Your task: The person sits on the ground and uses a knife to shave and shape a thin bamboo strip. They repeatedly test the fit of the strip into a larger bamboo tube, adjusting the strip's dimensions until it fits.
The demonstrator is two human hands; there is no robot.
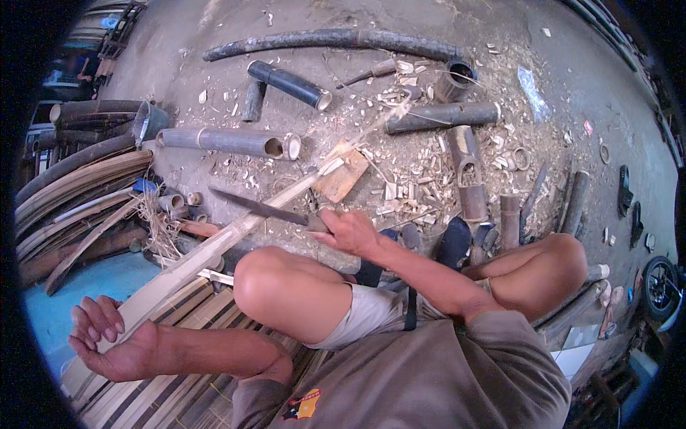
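Note:
A long pale bamboo strip (207, 254) slants from the lower left up toward the middle of the floor. My left hand (125, 347) is curled round its near end. In my right hand (350, 232) is the handle of a knife (261, 207), whose dark blade points left and lies across the strip. The strip's far part passes over a small flat wooden board (346, 177), and its far tip looks frayed and blurred. Whether the blade's edge bites into the strip I cannot tell.
Bamboo tubes (221, 141) and a long bamboo pole (336, 39) lie ahead among scattered shavings. Bundled strips (78, 193) are stacked at the left, with more slats (179, 372) beside my leg. Another blade (534, 189) lies at the right, with sandals (625, 187) beyond.

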